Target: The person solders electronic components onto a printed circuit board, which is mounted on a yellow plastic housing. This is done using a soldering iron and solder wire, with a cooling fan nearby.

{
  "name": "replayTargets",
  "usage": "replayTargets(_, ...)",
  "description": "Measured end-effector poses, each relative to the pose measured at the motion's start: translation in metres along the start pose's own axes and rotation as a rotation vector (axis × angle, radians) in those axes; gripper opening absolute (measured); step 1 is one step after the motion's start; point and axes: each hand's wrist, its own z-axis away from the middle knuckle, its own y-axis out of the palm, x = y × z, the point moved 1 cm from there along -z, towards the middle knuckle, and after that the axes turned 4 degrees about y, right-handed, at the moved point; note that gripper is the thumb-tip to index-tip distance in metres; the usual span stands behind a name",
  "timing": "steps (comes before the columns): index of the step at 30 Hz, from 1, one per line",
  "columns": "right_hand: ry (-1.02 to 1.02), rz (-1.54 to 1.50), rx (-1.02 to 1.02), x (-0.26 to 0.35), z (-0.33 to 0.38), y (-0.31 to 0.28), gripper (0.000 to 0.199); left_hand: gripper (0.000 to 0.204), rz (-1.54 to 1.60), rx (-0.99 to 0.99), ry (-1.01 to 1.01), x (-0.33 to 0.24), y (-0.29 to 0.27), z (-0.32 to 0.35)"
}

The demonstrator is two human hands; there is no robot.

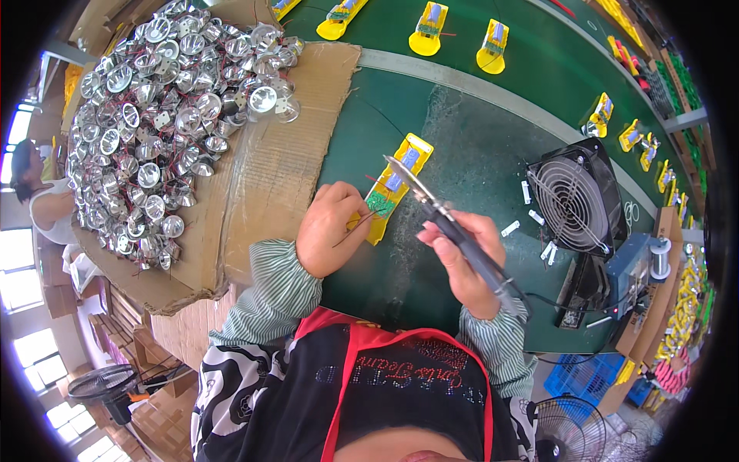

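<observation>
In front of me on the green bench lies a yellow plastic housing (377,231), tilted, with a green circuit board (379,202) and a blue-violet cylindrical cell (396,179) in it. My left hand (332,229) is closed at its lower left side, fingertips pinching a thin dark wire by the board. A red wire sticks out nearby. My right hand (473,266) grips a soldering iron (462,239) by its dark handle. The iron's metal tip points up and left, above the housing near the cell; whether it touches cannot be told.
Cardboard (289,154) at left bears a heap of silver reflector cups (146,146). A black fan (570,196), small white pieces (510,228) and a blue soldering station (627,269) with a solder spool (660,260) stand right. More yellow housings (493,48) line the far belt.
</observation>
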Motion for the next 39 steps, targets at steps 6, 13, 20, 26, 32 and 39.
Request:
replayTargets(6,-0.347,0.467,0.191,-0.021,-0.023,0.022,0.041,0.012,-0.041,0.007,0.017,-0.002,-0.003,0.001)
replayTargets(13,-0.435,0.643,0.293,-0.029,-0.025,0.035,0.036,0.028,-0.182,0.098,0.109,-0.010,-0.041,0.019)
replayTargets(20,-0.457,0.692,0.322,-0.032,-0.020,0.033,0.039,0.036,-0.412,0.136,0.237,-0.013,-0.028,0.036)
replayTargets(26,-0.509,0.675,0.316,-0.029,-0.021,0.036,0.041,0.022,-0.514,0.101,0.413,-0.007,-0.010,0.039)
replayTargets(32,-0.495,0.716,0.385,-0.033,-0.022,0.037,0.040,0.015,-0.054,0.053,0.251,0.004,-0.019,0.037)
replayTargets(39,-0.429,0.738,0.345,-0.023,-0.018,0.022,0.042,0.009,0.386,-0.152,-0.458,0.001,-0.013,0.024)
